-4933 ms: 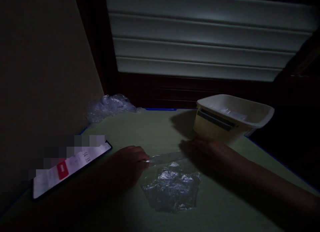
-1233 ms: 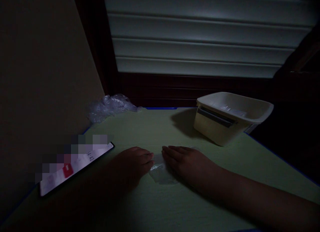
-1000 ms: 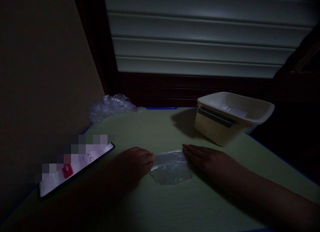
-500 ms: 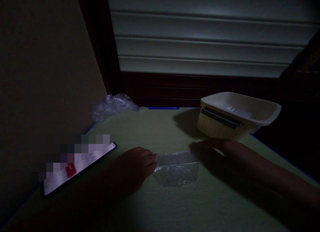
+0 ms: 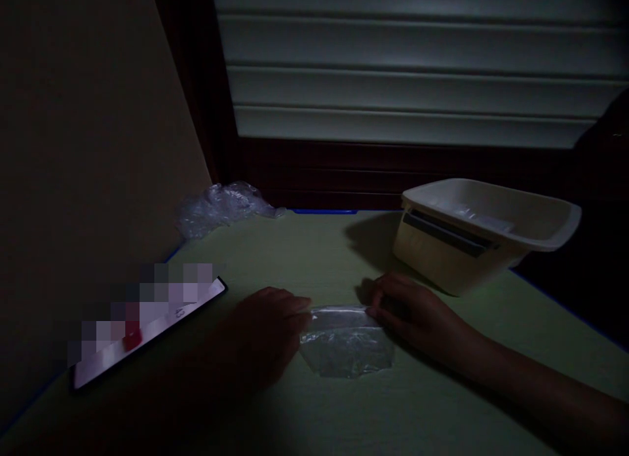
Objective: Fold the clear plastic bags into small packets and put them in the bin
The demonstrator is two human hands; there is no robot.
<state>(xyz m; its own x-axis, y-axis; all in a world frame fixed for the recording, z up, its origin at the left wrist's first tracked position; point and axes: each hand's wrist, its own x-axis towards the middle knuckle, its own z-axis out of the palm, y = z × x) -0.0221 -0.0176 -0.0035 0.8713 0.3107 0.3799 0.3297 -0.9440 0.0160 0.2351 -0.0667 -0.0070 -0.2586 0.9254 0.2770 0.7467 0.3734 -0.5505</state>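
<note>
A small clear plastic bag (image 5: 348,352) lies flat on the green tabletop (image 5: 304,259), with a fold or flap along its far edge. My left hand (image 5: 270,331) has its fingers closed on the bag's far left corner. At the far right corner, the thumb and forefinger of my right hand (image 5: 413,312) pinch the same edge. The dim light hides most of my left thumb.
A lit phone or tablet (image 5: 171,325) leans at the left, partly pixelated. Crumpled clear plastic (image 5: 219,210) lies in the back left corner. A cream plastic bin (image 5: 435,253) with clear plastic inside stands at the right edge. Behind is a slatted shutter (image 5: 393,82).
My right hand has come down and leftward from above the table and now pinches the bag's right corner. The bag's far edge looks folded and slightly raised. The view has shifted a little.
</note>
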